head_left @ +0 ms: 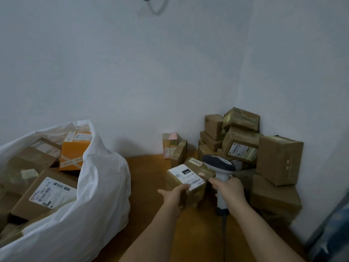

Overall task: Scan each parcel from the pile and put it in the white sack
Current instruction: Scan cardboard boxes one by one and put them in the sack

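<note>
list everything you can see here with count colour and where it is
sack: one, white, open, on the floor at left
parcels in the sack: several brown boxes with white labels, exact count unclear
orange box: one, orange with pale tape, in the sack near its far rim
pile: many brown boxes, stacked in the right corner against the wall
pink box: one, pink and tan, by the back wall beside a brown box
held parcel: one, brown with white label, centre
scanner: one, grey and white, corded, over the held parcel
floor: brown
wall: pale grey
left hand: grips the held parcel
right hand: grips the scanner handle
</note>
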